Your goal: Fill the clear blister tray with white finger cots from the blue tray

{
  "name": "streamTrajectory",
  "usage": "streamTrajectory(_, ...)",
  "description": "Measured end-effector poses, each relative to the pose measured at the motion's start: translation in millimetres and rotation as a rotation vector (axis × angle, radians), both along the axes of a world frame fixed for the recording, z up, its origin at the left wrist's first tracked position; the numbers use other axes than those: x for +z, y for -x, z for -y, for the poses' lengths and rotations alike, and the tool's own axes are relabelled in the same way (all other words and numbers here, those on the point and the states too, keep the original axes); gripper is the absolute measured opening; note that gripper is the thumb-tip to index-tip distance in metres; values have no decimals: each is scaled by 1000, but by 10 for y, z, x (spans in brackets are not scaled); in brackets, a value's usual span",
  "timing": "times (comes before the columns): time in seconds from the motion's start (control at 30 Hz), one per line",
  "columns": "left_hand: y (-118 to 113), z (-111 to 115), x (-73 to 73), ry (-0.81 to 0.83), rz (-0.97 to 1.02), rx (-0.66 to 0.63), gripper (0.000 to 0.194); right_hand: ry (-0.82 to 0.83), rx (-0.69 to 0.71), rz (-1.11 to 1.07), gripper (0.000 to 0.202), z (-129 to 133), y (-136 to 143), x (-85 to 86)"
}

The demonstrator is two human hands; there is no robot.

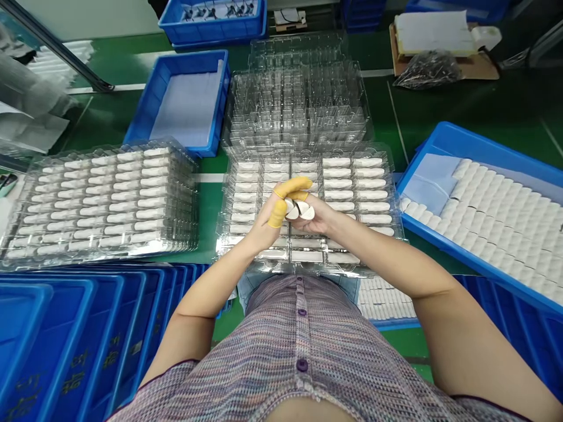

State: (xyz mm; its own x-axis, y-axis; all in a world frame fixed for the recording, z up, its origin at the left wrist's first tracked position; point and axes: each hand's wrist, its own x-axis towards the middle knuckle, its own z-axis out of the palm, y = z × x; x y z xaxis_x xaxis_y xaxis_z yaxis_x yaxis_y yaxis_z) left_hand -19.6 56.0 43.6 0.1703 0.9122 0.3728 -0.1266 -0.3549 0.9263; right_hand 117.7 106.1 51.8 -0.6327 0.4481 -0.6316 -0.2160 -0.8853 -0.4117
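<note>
A small bundle of white, round-ended pieces (pixel 307 212) is held between my two hands, their ends facing me. My left hand (pixel 269 221), with yellow finger cots on its thumb and fingers, curls around the bundle from the left. From the right, my right hand (pixel 320 215) closes on the same pieces, its fingers partly hidden behind them. Both hands are above a clear plastic tray (pixel 222 231) with columns of similar white pieces lying in its slots. What kind of part these are, I cannot tell.
Stacked clear trays (pixel 299 88) stand behind; another filled stack (pixel 182 205) is at left. A blue bin (pixel 422 225) of white pieces stands right, and a paper-lined blue bin (pixel 145 108) back left. Nested blue bins (pixel 92 328) fill the front left.
</note>
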Motion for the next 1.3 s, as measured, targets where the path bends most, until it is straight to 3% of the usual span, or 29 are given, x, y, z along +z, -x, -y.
streamTrajectory(0.1,-43,-11,12,157,277,24,74,41,36,-76,26,-34,-1,-12)
streamTrajectory(0.23,-22,-61,13,258,358,129,74,33,57,-139,26,-65,-18,-100)
streamTrajectory(0.33,53,-99,-49,393,384,220,70,-91,67,-97,19,-73,-40,-130)
streamTrajectory(0.4,118,-105,-99,503,375,233,71,-270,65,29,18,-76,-75,-92)
streamTrajectory(0.47,176,-85,-130,599,347,194,76,-566,88,208,20,-85,-127,-14)
streamTrajectory(0.57,201,-15,-129,737,263,-9,86,-1167,207,510,20,-103,-199,119)
streamTrajectory(0.63,159,34,-120,816,200,-172,92,-1476,324,689,21,-106,-211,172)
streamTrajectory(0.73,57,73,-130,853,197,-261,87,-1662,362,804,34,-97,-193,167)
streamTrajectory(0.9,41,57,-164,838,394,-153,65,-1577,59,703,51,-43,-325,44)
streamTrajectory(1.07,114,98,-159,629,457,128,67,-1297,124,522,41,250,-465,-153)
streamTrajectory(1.13,107,142,-165,597,413,154,63,-1175,126,412,39,395,-427,-236)
streamTrajectory(1.3,52,240,-202,561,352,169,57,-827,-36,247,42,573,-272,-290)
